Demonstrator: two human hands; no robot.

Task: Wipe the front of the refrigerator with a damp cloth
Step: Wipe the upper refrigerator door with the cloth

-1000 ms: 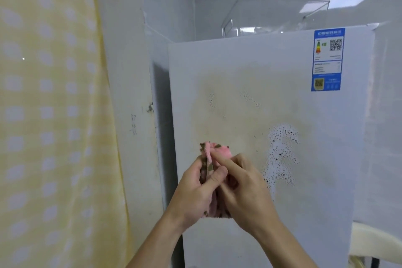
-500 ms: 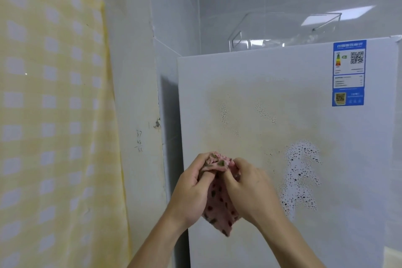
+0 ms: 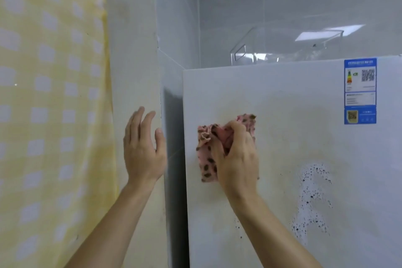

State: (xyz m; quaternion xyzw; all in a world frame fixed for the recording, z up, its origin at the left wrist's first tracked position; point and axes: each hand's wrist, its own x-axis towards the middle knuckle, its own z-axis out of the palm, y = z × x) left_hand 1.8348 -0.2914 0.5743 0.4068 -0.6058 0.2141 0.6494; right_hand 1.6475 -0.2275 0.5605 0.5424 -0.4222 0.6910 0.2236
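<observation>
The white refrigerator front (image 3: 282, 104) fills the right half of the view, with a yellowish smear across its middle and dark specks (image 3: 313, 193) lower right. My right hand (image 3: 237, 159) grips a bunched pink cloth with dark spots (image 3: 205, 154) and holds it against the door near its left edge. My left hand (image 3: 142, 148) is off the cloth, fingers straight, raised in front of the wall corner left of the refrigerator.
A blue energy label (image 3: 360, 91) sits at the door's upper right. A clear plastic box (image 3: 282, 48) stands on top of the refrigerator. A yellow checked curtain (image 3: 50, 104) hangs at the left beside a cream wall (image 3: 134, 50); a narrow dark gap (image 3: 174, 159) separates wall and refrigerator.
Both hands held the cloth together in front of the door. Now my left hand has let go and moved left, and my right hand has brought the cloth up against the door.
</observation>
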